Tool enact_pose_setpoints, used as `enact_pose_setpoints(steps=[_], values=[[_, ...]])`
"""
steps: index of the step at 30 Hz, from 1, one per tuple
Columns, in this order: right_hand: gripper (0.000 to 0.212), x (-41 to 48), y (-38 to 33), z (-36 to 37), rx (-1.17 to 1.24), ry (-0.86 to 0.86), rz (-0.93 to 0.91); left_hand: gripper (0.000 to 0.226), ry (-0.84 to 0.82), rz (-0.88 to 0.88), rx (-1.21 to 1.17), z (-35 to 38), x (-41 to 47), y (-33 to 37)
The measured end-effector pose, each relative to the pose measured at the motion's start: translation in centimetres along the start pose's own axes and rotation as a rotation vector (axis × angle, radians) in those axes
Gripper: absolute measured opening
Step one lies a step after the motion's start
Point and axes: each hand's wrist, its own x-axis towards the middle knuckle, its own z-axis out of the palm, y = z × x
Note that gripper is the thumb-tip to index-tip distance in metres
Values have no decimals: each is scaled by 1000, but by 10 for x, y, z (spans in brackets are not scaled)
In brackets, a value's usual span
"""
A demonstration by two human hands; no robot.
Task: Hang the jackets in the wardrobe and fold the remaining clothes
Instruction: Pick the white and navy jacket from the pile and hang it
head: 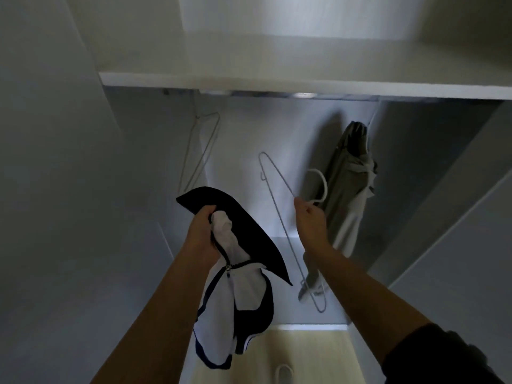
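Our left grip (202, 234) is closed round the collar of the jacket (249, 234), which hangs limp before the wardrobe (277, 85); our right grip (310, 220) pinches a wire hanger (279, 174). The cloth looks light, soft and floppy, so we judge it best held at the shoulders while the thin, springy hanger is threaded in

Both bare forearms reach forward and upward, side by side and apart. The left hand (203, 236) curls its fingers round the bunched cloth of a black-and-white zip-up fabric jacket (249, 231), gripping it near the collar. The right hand (311, 220) (its upper arm is in a dark sleeve (443, 353)) is a little higher in the picture, its fingertips pinching a thin grey wire hanger (277, 169).
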Motion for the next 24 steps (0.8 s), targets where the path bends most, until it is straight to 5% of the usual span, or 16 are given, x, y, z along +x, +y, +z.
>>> enact_pose_setpoints(steps=[4,13,20,24], values=[[37,-36,-7,-30,162,26,-93,48,-53,11,164,7,5,-12],[57,-70,-32,-46,532,9,-314,33,-145,-133,167,26,-1,-43],[52,-75,-24,-40,728,46,-268,39,-107,-68,289,38,-13,-48],[49,-96,30,-36,592,75,-91,34,-60,55,191,44,-12,-27]])
